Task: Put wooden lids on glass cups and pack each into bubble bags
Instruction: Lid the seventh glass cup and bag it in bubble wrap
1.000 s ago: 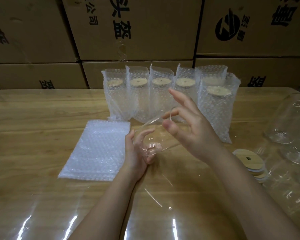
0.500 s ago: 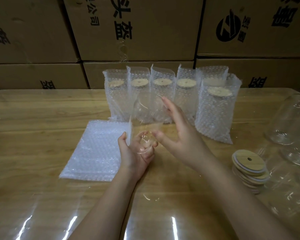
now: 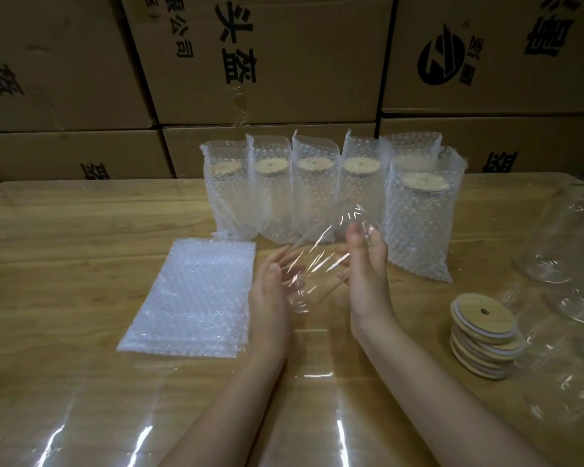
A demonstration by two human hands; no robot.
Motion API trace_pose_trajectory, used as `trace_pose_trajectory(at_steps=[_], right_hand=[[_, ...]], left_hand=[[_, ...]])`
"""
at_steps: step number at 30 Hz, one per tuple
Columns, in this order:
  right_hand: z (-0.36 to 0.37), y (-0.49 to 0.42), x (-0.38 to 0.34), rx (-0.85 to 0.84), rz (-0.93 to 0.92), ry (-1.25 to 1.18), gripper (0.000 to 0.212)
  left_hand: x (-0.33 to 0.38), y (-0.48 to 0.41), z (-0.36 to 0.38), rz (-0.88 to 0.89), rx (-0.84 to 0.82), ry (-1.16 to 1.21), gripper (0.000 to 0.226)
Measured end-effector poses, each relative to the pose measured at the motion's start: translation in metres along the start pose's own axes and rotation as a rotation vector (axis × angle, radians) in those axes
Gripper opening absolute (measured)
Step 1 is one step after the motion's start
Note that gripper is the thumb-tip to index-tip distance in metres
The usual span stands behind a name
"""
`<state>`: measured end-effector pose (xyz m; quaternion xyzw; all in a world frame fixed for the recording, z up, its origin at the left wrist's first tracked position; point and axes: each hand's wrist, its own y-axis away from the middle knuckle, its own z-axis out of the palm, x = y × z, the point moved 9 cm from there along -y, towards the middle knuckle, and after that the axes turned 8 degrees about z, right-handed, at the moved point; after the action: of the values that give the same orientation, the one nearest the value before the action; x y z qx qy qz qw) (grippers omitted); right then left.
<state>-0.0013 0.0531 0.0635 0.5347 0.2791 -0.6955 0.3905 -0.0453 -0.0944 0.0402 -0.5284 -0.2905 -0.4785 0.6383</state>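
We see the glass cup (image 3: pixel 317 267) held tilted in the air just above the counter (image 3: pixel 64 251), between both hands. The left hand (image 3: pixel 270 294) cups its lower end with fingers curved round it; the right hand (image 3: pixel 368 267) grips the upper part, fingertips near the rim. Flat bubble bags (image 3: pixel 189 298) lie stacked just left of the hands. Behind stand six bagged cups (image 3: pixel 317 190) with lids on. To the right sit stacked wooden lids (image 3: pixel 482 335) and bare glasses (image 3: pixel 570 257). Cardboard boxes (image 3: pixel 267 62) line the back.
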Motion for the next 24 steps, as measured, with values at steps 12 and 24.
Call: trace_pose_trajectory(at_steps=[12, 24], right_hand=[[0.017, 0.008, 0.003, -0.101, -0.237, 0.477, 0.061], [0.061, 0.071, 0.010, -0.303, -0.904, 0.864, 0.039]], left_hand=[[0.018, 0.012, 0.035, -0.027, -0.280, -0.026, 0.040], [-0.044, 0.007, 0.008, -0.493, -0.100, 0.403, 0.054]])
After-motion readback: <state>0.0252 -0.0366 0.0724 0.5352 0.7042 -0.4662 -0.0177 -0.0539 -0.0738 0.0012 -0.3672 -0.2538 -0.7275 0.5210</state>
